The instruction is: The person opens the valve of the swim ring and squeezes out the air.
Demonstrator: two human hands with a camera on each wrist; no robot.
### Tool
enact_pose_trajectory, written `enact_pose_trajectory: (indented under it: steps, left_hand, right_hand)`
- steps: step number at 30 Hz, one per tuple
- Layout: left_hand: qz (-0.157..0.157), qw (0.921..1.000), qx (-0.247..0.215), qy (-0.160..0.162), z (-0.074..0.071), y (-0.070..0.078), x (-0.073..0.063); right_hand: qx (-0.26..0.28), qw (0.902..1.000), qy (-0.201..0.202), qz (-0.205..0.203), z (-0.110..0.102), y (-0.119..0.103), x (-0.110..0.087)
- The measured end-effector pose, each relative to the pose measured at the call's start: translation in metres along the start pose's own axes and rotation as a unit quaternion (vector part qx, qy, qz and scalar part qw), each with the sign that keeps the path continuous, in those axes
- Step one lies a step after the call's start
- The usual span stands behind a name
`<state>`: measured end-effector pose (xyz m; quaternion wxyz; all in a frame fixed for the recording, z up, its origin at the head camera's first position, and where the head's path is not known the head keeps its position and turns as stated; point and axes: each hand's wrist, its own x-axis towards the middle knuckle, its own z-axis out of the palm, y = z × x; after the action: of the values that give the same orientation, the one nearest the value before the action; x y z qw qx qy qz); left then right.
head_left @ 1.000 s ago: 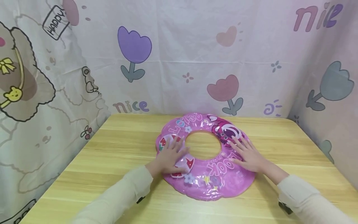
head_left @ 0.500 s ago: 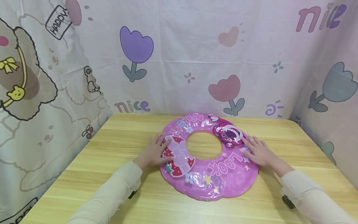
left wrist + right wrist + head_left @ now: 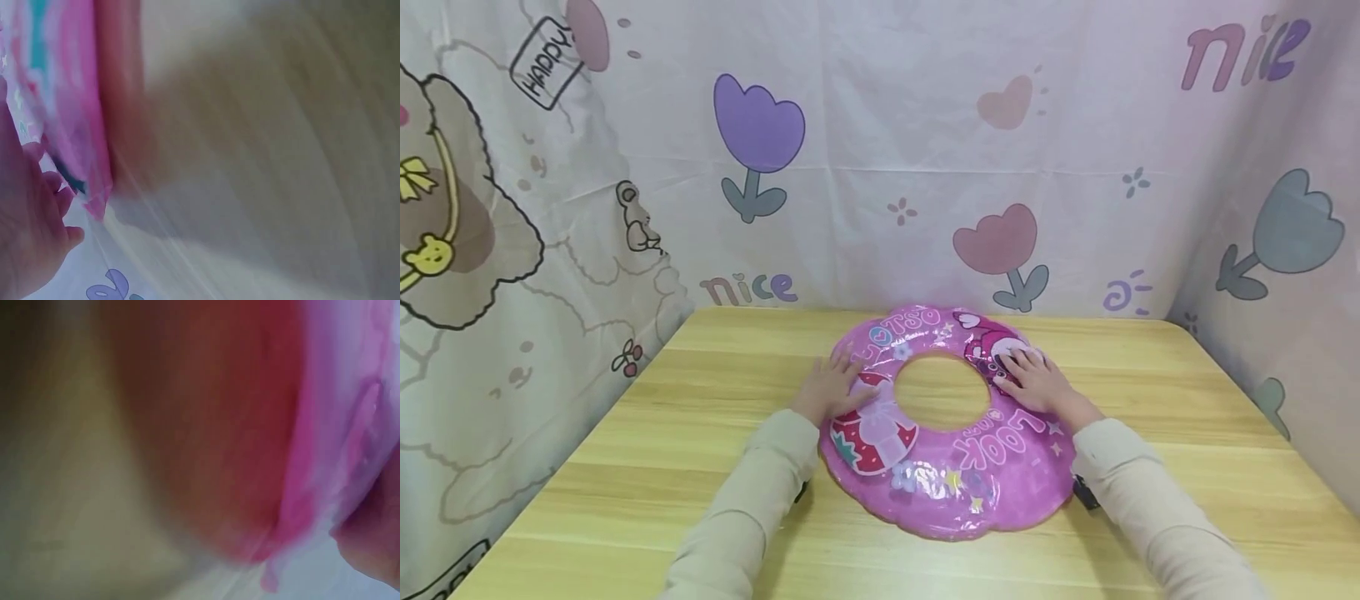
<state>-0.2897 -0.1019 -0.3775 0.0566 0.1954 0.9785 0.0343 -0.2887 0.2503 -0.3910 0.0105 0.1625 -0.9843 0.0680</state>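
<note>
A pink inflatable swim ring (image 3: 1000,492) lies flat on the wooden table, printed with a bear, strawberries and lettering. My left hand (image 3: 833,390) rests on its left side with spread, fairly straight fingers, just above the strawberry print. On the upper right part my right hand (image 3: 1036,383) lies over the bear print, fingers extended. In the left wrist view the left hand (image 3: 31,219) is beside the ring's pink edge (image 3: 81,125). The right wrist view is blurred; part of the right hand (image 3: 369,531) shows next to the ring's side (image 3: 306,475).
The light wooden table (image 3: 685,433) extends around the ring on all sides. Behind it hangs a pale cloth backdrop (image 3: 865,108) with printed tulips and words, and more cloth (image 3: 490,350) covers the left side.
Both hands first slid outward to the ring's outer edges. Since then the left has moved slightly inward and up, and the right has moved left onto the bear print. The ring has barely shifted.
</note>
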Motion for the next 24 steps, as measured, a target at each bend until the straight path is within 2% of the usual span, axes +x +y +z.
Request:
enact_pose_trajectory:
  steps: [8, 11, 14, 15, 17, 20, 22, 24]
  left_hand:
    - [-0.028, 0.9993, 0.001, -0.024, 0.004, -0.001, 0.004]
    - [-0.035, 0.9991, -0.005, -0.023, 0.006, -0.001, 0.006]
    - [-0.033, 0.9993, -0.008, -0.013, 0.008, -0.001, 0.005]
    - [-0.027, 0.9996, -0.005, -0.007, 0.009, 0.000, 0.004]
    - [-0.004, 1.0000, 0.006, 0.006, 0.010, 0.002, 0.000]
    - [0.043, 0.9988, 0.018, 0.014, 0.013, 0.005, -0.009]
    - [0.069, 0.9975, 0.012, 0.012, 0.015, 0.004, -0.015]
    - [0.074, 0.9973, 0.000, 0.002, 0.015, 0.000, -0.020]
  right_hand:
    - [0.029, 0.9963, -0.079, 0.016, 0.000, 0.007, 0.002]
    - [0.027, 0.9948, -0.089, 0.042, -0.002, 0.012, -0.001]
    - [0.013, 0.9934, -0.080, 0.081, -0.005, 0.017, -0.008]
    - [0.008, 0.9934, -0.071, 0.089, -0.005, 0.018, -0.011]
    - [0.002, 0.9956, -0.051, 0.079, -0.006, 0.020, -0.019]
    - [0.017, 0.9991, -0.026, 0.029, -0.007, 0.020, -0.031]
    - [0.023, 0.9993, -0.029, -0.001, -0.007, 0.021, -0.040]
    - [0.022, 0.9991, -0.035, -0.007, -0.010, 0.023, -0.049]
